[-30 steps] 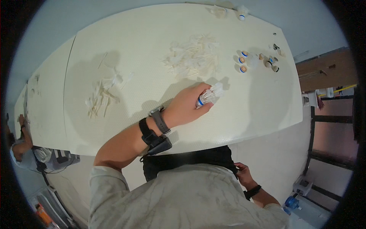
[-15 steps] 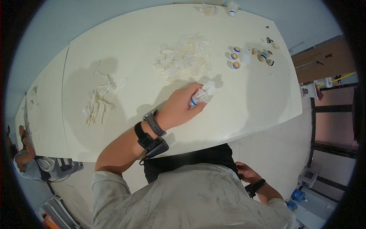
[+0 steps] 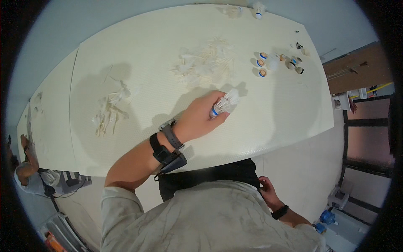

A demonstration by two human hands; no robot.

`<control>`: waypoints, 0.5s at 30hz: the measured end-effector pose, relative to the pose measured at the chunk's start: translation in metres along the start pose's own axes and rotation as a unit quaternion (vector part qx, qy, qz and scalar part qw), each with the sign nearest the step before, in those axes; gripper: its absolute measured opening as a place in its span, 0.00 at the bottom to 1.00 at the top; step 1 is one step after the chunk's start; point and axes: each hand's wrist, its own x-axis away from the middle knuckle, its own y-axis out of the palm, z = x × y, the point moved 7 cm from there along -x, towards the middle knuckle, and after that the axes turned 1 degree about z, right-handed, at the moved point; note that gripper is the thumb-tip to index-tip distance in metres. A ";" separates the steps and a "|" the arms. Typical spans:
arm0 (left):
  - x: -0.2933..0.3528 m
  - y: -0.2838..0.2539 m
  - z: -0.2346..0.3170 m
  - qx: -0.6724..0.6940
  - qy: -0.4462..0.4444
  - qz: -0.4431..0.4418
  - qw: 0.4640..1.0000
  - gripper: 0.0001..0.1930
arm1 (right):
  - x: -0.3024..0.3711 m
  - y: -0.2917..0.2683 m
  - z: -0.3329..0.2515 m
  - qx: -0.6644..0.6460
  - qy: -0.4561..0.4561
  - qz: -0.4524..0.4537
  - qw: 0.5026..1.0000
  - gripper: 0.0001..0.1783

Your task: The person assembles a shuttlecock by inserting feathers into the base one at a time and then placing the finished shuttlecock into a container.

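My left hand [image 3: 202, 115] is wrapped round a white shuttlecock [image 3: 226, 103] with a blue band on its base. It is tilted just above or on the table, feathers pointing up and to the right, and the fingers hide part of its base. Down at my right side, my right hand [image 3: 268, 193] rests against my black shorts [image 3: 210, 178]; its fingertips are partly hidden there. Beyond the left hand lies a spread pile of loose white feathers [image 3: 205, 61]. A smaller heap of feathers [image 3: 110, 113] is to the left.
Several cork shuttlecock bases with blue bands [image 3: 262, 72] stand at the right of the white table [image 3: 168, 25], by small loose pieces [image 3: 292, 64]. At the far edge are an upright shuttlecock [image 3: 259, 10] and another on its side [image 3: 233, 11]. Another person [image 3: 27, 174] is at far left.
My left hand keeps its hold on the shuttlecock and has barely moved. My right hand has shifted slightly at my hip. The whole view has shifted a little.
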 end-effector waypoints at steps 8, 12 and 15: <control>0.001 -0.001 0.001 -0.010 0.003 -0.002 1.000 0.19 | 0.003 0.002 -0.016 0.226 -0.081 -0.056 0.969 0.23; 0.001 0.000 0.000 -0.005 0.018 0.004 1.000 0.19 | 0.003 -0.018 -0.002 0.081 0.060 -0.098 0.990 0.24; 0.002 0.000 -0.001 -0.020 0.015 0.000 1.000 0.19 | 0.002 -0.027 -0.008 0.097 0.088 -0.089 0.987 0.22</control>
